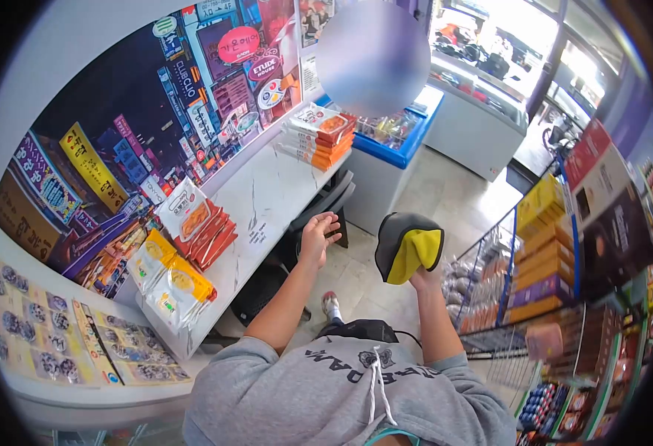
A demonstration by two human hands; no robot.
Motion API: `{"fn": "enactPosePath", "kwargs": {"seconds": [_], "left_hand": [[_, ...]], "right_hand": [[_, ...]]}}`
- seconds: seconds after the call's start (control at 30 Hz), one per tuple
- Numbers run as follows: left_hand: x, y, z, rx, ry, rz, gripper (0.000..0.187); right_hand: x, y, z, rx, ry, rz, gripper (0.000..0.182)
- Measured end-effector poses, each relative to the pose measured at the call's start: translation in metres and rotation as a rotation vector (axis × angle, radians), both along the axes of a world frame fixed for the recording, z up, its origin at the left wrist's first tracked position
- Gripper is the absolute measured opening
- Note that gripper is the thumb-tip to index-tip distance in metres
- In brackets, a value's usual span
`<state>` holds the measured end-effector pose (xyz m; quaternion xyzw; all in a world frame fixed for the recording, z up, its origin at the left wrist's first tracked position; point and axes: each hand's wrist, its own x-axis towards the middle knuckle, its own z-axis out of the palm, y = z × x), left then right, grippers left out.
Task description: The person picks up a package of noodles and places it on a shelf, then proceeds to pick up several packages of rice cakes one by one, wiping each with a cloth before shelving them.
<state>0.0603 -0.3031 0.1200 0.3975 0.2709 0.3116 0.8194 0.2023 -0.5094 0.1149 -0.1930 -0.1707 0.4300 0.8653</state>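
1 yellow-and-grey cloth (414, 247): was up above the tiled floor (442, 197), apart from the white counter (278, 182).
Right hand (426, 279): grasped the cloth from beneath.
Left hand (319, 236): held nothing, loosely bent, nearer the counter.

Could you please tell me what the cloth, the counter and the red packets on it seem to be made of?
The cloth: soft fabric, perhaps microfibre, matte, draping in folds over the right hand. The counter: smooth, grey-veined white like marble, though possibly laminate. The red packets: probably plastic film, lightly glossy, with thin, wavy edges.
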Motion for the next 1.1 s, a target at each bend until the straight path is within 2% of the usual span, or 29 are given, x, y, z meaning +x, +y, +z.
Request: {"fn": "enactPosePath", "kwargs": {"seconds": [0.2, 0.27, 0.3, 0.43, 0.6, 0.67, 0.7, 0.73, 0.8, 0.87, 0.93, 1.0, 1.03, 1.07, 1.1], "left_hand": [[0.097, 0.11, -0.017, -0.085, 0.021, 0.032, 0.023], [0.131, 0.15, -0.021, -0.125, 0.085, -0.028, 0.02], [0.149, 0.174, -0.027, -0.127, 0.087, -0.016, 0.02], [0.209, 0.246, -0.057, -0.079, 0.173, 0.137, 0.017], [0.26, 0.298, -0.065, -0.051, 0.318, 0.29, 0.017], [0.276, 0.309, -0.065, 0.01, 0.496, 0.253, 0.021], [0.287, 0.314, -0.07, 0.052, 0.537, 0.284, 0.036], [0.294, 0.318, -0.082, 0.026, 0.542, 0.315, 0.036], [0.312, 0.33, -0.107, 0.443, 0.978, 0.471, 0.044], [0.314, 0.336, -0.109, 0.441, 1.03, 0.555, 0.043], [0.313, 0.335, -0.092, 0.454, 1.124, 0.472, 0.033], [0.315, 0.333, -0.09, 0.345, 1.123, 0.49, 0.027], [0.316, 0.331, -0.097, 0.566, 1.023, 0.642, 0.022], [0.317, 0.329, -0.102, 0.79, 0.909, 0.783, 0.017], [0.318, 0.325, -0.097, 0.787, 0.92, 0.796, 0.017]], "right_hand": [[0.11, 0.112, 0.018, -0.035, -0.03, 0.034, 0.033], [0.154, 0.145, 0.014, -0.174, -0.197, -0.04, 0.032], [0.168, 0.163, 0.024, -0.212, -0.15, -0.044, 0.03], [0.223, 0.224, 0.029, -0.349, -0.228, -0.152, 0.024], [0.288, 0.31, 0.026, -0.473, -0.313, -0.125, 0.02], [0.312, 0.352, 0.015, -0.616, -0.747, -0.149, 0.021], [0.322, 0.374, 0.006, -0.545, -0.858, -0.14, 0.022], [0.331, 0.396, -0.003, -0.548, -0.882, -0.057, 0.02], [0.347, 0.433, -0.01, -0.531, -0.99, 0.047, 0.019], [0.367, 0.465, -0.015, -0.48, -0.931, 0.174, 0.019], [0.385, 0.485, -0.022, -0.442, -0.85, 0.294, 0.019], [0.404, 0.501, -0.024, -0.526, -1.221, 0.367, 0.023], [0.407, 0.507, -0.032, -0.512, -1.221, 0.388, 0.023], [0.408, 0.513, -0.046, -0.468, -1.37, 0.382, 0.026], [0.407, 0.517, -0.058, -0.421, -1.52, 0.369, 0.031]]}}
